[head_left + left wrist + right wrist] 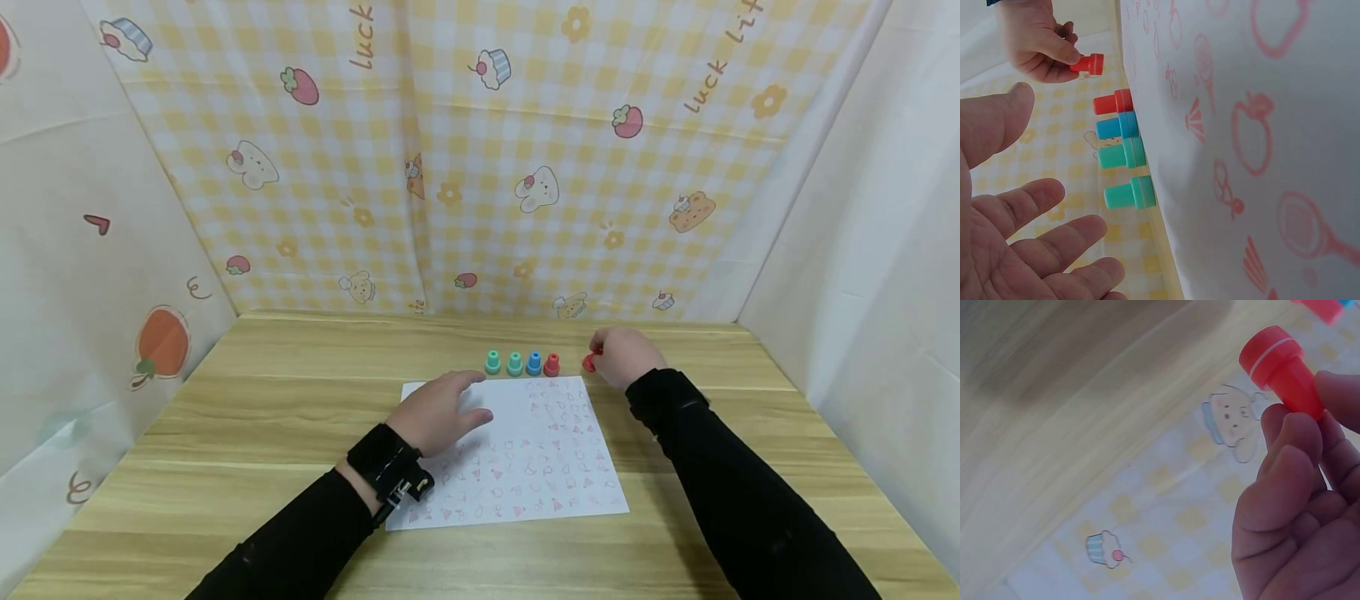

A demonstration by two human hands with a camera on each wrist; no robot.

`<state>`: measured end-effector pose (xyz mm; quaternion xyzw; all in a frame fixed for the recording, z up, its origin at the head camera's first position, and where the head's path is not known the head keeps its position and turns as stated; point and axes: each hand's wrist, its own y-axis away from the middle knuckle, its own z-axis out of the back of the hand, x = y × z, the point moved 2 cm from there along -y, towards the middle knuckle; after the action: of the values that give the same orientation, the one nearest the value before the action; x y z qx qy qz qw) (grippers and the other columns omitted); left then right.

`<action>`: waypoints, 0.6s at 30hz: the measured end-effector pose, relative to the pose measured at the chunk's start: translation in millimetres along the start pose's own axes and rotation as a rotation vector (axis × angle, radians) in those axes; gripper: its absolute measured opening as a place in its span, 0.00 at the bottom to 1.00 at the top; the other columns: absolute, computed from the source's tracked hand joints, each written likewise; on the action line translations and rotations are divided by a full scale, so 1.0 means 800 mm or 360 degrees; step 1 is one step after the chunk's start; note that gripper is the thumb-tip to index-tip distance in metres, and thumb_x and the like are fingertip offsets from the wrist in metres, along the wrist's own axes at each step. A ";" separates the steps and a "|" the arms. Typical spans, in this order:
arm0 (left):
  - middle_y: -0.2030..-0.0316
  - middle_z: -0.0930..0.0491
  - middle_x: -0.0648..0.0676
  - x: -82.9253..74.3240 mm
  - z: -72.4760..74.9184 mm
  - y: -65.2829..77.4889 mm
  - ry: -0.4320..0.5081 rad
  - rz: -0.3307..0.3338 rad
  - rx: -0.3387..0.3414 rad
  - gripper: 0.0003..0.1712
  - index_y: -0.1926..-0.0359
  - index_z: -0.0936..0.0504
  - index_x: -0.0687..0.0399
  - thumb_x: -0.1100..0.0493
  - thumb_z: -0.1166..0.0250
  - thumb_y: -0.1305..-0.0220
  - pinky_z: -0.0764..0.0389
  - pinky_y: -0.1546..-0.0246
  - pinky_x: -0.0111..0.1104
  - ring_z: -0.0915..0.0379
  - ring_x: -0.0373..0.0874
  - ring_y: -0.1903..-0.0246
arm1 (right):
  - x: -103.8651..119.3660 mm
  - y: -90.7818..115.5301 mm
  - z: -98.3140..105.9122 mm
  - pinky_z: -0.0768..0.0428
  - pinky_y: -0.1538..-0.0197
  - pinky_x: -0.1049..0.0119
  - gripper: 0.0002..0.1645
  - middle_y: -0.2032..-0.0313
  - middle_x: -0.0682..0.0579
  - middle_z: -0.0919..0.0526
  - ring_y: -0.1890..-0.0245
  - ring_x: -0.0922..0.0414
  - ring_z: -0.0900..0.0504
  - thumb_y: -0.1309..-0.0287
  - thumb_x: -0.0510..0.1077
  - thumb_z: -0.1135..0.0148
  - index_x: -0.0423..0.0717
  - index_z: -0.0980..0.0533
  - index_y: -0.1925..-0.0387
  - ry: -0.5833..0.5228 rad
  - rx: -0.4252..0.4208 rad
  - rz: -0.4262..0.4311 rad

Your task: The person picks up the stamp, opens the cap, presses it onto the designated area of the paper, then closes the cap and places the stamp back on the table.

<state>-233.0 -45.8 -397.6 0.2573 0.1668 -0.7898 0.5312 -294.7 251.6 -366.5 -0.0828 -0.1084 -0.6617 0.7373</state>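
My right hand (628,357) pinches a red toy stamp (1275,359) by its narrow end, between thumb and fingers, at the back right of the table. In the right wrist view its wide banded end points away from the fingers. Over the upper left of a white sheet of paper (510,467), my left hand (438,412) is held with fingers spread and nothing in it. Red prints of rackets, shuttlecocks and other small shapes cover much of the sheet. Along its far edge stand another red stamp (552,365), a blue stamp (533,363) and two green stamps (1129,192), all upright in a row.
The wooden table (262,433) ends at the back against a yellow checked cloth (480,167) with cartoon prints. White cloth walls rise on the left (90,275) and right (862,250).
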 end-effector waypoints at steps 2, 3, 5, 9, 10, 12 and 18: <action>0.27 0.26 0.55 0.000 0.000 0.000 -0.0002 -0.0001 0.0004 0.36 0.25 0.28 0.49 0.43 0.32 0.27 0.29 0.26 0.51 0.31 0.54 0.26 | 0.003 0.004 0.002 0.19 0.55 0.54 0.12 0.57 0.41 0.12 0.62 0.47 0.19 0.30 0.42 0.37 0.38 0.17 0.52 -0.0027 -0.0005 0.0008; 0.27 0.26 0.55 0.000 0.000 0.000 -0.0001 0.0000 0.0005 0.36 0.25 0.28 0.49 0.43 0.33 0.27 0.29 0.26 0.51 0.31 0.54 0.26 | 0.005 0.006 0.003 0.20 0.56 0.54 0.12 0.58 0.41 0.13 0.63 0.48 0.19 0.30 0.42 0.37 0.38 0.17 0.52 -0.0043 -0.0007 0.0010; 0.27 0.26 0.55 0.000 0.000 0.000 0.0005 0.0003 0.0008 0.36 0.25 0.28 0.49 0.43 0.33 0.27 0.29 0.27 0.51 0.31 0.54 0.26 | 0.008 0.009 0.004 0.21 0.58 0.57 0.11 0.59 0.42 0.13 0.64 0.48 0.20 0.30 0.43 0.37 0.39 0.18 0.53 -0.0071 -0.0013 0.0002; 0.27 0.26 0.55 -0.001 0.000 0.000 0.0016 0.0005 0.0008 0.35 0.25 0.28 0.49 0.43 0.32 0.27 0.28 0.27 0.52 0.30 0.54 0.27 | 0.015 0.016 0.004 0.23 0.63 0.61 0.13 0.60 0.43 0.15 0.66 0.49 0.21 0.30 0.44 0.36 0.38 0.19 0.52 -0.0127 -0.0030 -0.0005; 0.27 0.26 0.55 -0.001 0.000 0.000 0.0018 0.0005 0.0007 0.35 0.25 0.28 0.49 0.43 0.32 0.27 0.28 0.27 0.52 0.30 0.54 0.27 | 0.017 0.018 0.004 0.24 0.64 0.61 0.13 0.60 0.43 0.15 0.66 0.49 0.21 0.30 0.44 0.36 0.39 0.19 0.53 -0.0138 -0.0035 -0.0004; 0.27 0.26 0.54 -0.001 -0.001 0.000 0.0022 0.0004 0.0006 0.35 0.25 0.28 0.49 0.44 0.32 0.27 0.28 0.27 0.51 0.30 0.54 0.27 | 0.022 0.022 0.003 0.24 0.66 0.62 0.13 0.62 0.44 0.15 0.67 0.50 0.21 0.30 0.44 0.35 0.38 0.19 0.53 -0.0156 -0.0045 0.0014; 0.27 0.26 0.54 -0.001 -0.001 0.000 0.0030 0.0000 0.0012 0.35 0.25 0.28 0.49 0.44 0.33 0.27 0.29 0.27 0.52 0.30 0.54 0.27 | 0.034 0.033 -0.002 0.26 0.70 0.64 0.10 0.68 0.46 0.18 0.72 0.52 0.23 0.32 0.43 0.36 0.39 0.19 0.59 -0.0273 -0.0041 0.0052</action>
<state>-232.4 -44.9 -397.7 0.2667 0.1688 -0.7879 0.5287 -265.6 227.7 -360.1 -0.1505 -0.1612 -0.6414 0.7349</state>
